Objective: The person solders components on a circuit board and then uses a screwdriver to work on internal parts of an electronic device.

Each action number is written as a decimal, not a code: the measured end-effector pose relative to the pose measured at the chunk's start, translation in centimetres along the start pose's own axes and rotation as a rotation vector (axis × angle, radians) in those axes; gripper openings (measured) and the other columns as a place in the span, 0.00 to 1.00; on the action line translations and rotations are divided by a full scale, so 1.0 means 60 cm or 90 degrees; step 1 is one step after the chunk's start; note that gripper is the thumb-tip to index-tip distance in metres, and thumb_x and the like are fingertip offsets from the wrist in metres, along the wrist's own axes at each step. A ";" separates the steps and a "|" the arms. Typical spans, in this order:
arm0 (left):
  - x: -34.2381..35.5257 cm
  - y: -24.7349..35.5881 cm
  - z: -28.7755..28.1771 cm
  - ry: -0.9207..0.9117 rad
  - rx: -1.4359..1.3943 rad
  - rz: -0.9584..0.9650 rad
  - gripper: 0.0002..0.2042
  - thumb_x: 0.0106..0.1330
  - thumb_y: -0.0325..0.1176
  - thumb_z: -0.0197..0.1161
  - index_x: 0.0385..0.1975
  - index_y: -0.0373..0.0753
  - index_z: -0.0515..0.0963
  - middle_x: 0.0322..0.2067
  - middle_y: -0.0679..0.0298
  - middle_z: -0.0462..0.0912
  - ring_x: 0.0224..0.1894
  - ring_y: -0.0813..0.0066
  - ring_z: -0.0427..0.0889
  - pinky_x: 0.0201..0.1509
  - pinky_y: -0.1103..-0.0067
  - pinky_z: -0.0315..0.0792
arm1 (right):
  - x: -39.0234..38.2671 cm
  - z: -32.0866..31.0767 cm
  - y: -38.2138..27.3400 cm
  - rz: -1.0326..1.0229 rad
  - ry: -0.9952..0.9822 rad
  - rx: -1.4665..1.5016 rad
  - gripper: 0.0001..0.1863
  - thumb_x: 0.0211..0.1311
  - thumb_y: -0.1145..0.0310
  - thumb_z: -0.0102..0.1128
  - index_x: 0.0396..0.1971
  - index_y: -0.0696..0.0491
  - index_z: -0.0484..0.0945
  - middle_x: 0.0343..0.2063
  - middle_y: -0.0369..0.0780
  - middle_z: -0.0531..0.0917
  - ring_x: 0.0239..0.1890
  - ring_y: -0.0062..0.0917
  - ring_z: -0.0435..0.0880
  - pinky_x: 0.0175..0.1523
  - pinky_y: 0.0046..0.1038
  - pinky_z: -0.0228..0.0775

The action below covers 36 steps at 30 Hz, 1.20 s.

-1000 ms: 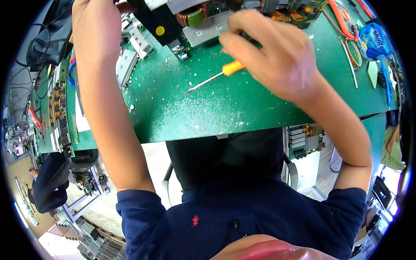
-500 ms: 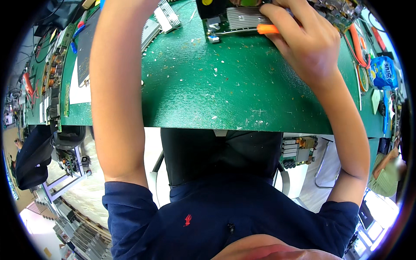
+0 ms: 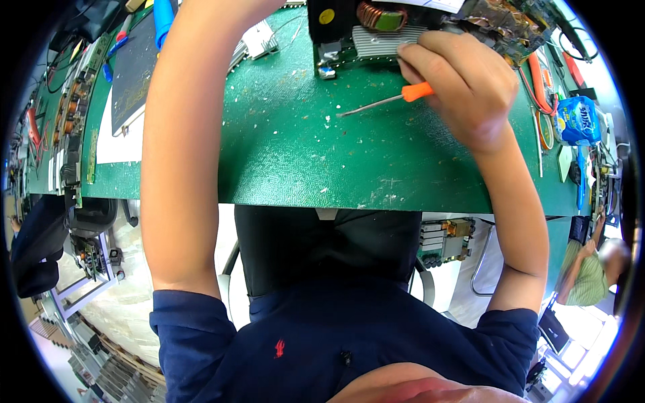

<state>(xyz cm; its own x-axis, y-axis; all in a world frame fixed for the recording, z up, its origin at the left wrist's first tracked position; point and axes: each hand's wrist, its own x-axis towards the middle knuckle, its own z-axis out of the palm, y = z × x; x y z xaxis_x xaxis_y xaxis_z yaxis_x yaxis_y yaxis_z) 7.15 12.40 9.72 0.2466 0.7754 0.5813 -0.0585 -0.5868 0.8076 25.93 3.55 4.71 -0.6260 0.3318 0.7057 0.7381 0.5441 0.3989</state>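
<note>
My right hand (image 3: 463, 84) is closed around an orange-handled screwdriver (image 3: 390, 101), whose thin metal shaft points left, low over the green worktop (image 3: 302, 154). Its fingers rest against the front of an electronics board (image 3: 376, 33) with a ribbed metal heat sink, a copper coil and a black block bearing a yellow sticker. My left forearm (image 3: 181, 134) reaches up past the top edge of the picture, so my left hand is out of sight.
A dark mat (image 3: 134, 67) and white sheet lie at left with blue-handled tools (image 3: 161, 17). Circuit boards (image 3: 67, 127) line the left edge. Orange cutters (image 3: 541, 74), a blue packet (image 3: 578, 121) and rings lie at right. Another person (image 3: 594, 269) sits lower right.
The view has dropped back from the bench, so the board sits lower in the picture. My right hand came down with the screwdriver, whose shaft shows again, pointing left.
</note>
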 end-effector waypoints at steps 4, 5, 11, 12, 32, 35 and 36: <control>-0.004 0.004 0.002 0.017 -0.022 -0.048 0.19 0.75 0.46 0.53 0.40 0.35 0.82 0.29 0.69 0.82 0.30 0.86 0.76 0.31 0.86 0.69 | -0.018 0.004 0.009 -0.014 0.027 -0.004 0.12 0.38 0.70 0.66 0.28 0.52 0.82 0.29 0.34 0.81 0.21 0.22 0.75 0.23 0.23 0.67; -0.004 -0.003 -0.009 0.001 -0.007 -0.024 0.19 0.75 0.46 0.53 0.40 0.35 0.82 0.29 0.69 0.82 0.30 0.87 0.76 0.31 0.86 0.68 | -0.017 -0.003 0.001 0.004 0.014 0.011 0.13 0.37 0.73 0.70 0.29 0.54 0.83 0.29 0.35 0.82 0.21 0.24 0.76 0.23 0.23 0.67; 0.013 -0.042 -0.018 -0.024 -0.065 0.058 0.18 0.76 0.41 0.52 0.39 0.32 0.82 0.31 0.68 0.84 0.32 0.86 0.77 0.37 0.86 0.69 | -0.017 -0.009 -0.006 0.057 -0.005 0.021 0.15 0.39 0.72 0.70 0.32 0.53 0.83 0.31 0.35 0.80 0.23 0.24 0.77 0.25 0.24 0.68; 0.021 -0.049 -0.014 -0.033 -0.118 0.087 0.17 0.77 0.40 0.51 0.39 0.31 0.81 0.33 0.67 0.84 0.33 0.85 0.78 0.39 0.85 0.70 | -0.019 -0.005 -0.004 0.058 0.007 -0.001 0.14 0.40 0.70 0.67 0.33 0.52 0.82 0.31 0.33 0.80 0.24 0.22 0.76 0.24 0.23 0.67; 0.017 -0.063 -0.008 -0.071 -0.102 0.274 0.19 0.80 0.38 0.44 0.41 0.28 0.79 0.36 0.61 0.84 0.38 0.81 0.79 0.45 0.84 0.71 | -0.026 -0.024 -0.004 0.099 -0.070 -0.016 0.18 0.40 0.74 0.67 0.36 0.58 0.82 0.37 0.38 0.80 0.31 0.26 0.82 0.30 0.25 0.73; 0.005 -0.055 0.003 -0.032 -0.074 0.291 0.20 0.80 0.39 0.43 0.40 0.28 0.78 0.36 0.60 0.84 0.37 0.81 0.79 0.45 0.84 0.72 | -0.020 -0.033 -0.009 0.123 -0.103 0.020 0.21 0.38 0.76 0.72 0.39 0.59 0.83 0.38 0.41 0.81 0.31 0.30 0.82 0.32 0.27 0.74; -0.001 -0.052 0.010 -0.008 -0.069 0.291 0.20 0.80 0.39 0.43 0.40 0.28 0.78 0.36 0.60 0.84 0.37 0.81 0.79 0.44 0.84 0.72 | -0.020 -0.033 -0.009 0.126 -0.106 0.025 0.21 0.38 0.76 0.72 0.39 0.60 0.83 0.38 0.41 0.81 0.31 0.30 0.82 0.32 0.27 0.74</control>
<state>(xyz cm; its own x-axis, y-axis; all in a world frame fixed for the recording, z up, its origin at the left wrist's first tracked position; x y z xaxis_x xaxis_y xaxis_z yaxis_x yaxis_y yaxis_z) 7.92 14.05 7.12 0.1838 0.4401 0.8789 -0.2643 -0.8391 0.4755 26.76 1.32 4.80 -0.5055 0.5552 0.6605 0.8421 0.4842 0.2375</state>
